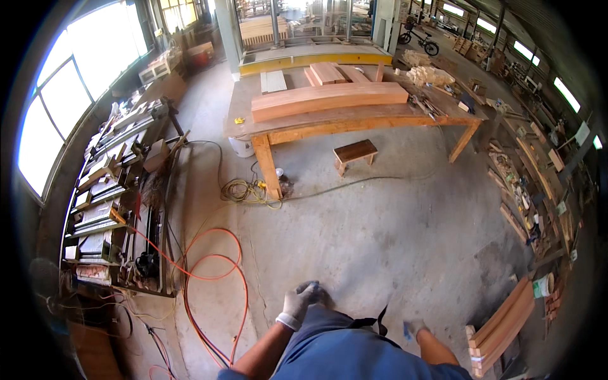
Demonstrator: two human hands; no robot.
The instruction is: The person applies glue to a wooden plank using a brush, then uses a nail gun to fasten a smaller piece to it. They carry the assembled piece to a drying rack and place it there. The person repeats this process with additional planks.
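My left hand (296,303), in a light work glove with blue on the fingers, hangs in front of my body. Its fingers are curled in and nothing shows in them. Low at my right side is my right hand (415,327), gloved the same way. It is small and blurred, so its finger pose is unclear. Neither hand touches any workpiece. The nearest wood to my right hand is a stack of reddish-brown boards (503,323). Ahead, a wooden workbench (304,130) carries a long, thick reddish beam (329,100) with shorter boards (328,73) behind it.
An orange hose (244,285) loops over the floor on the left, near a loaded rack (104,209). A coiled cable (244,191) lies by the bench leg. A low stool (355,151) stands before the bench. Scrap wood (506,171) lines the right; a bicycle (418,41) is far back.
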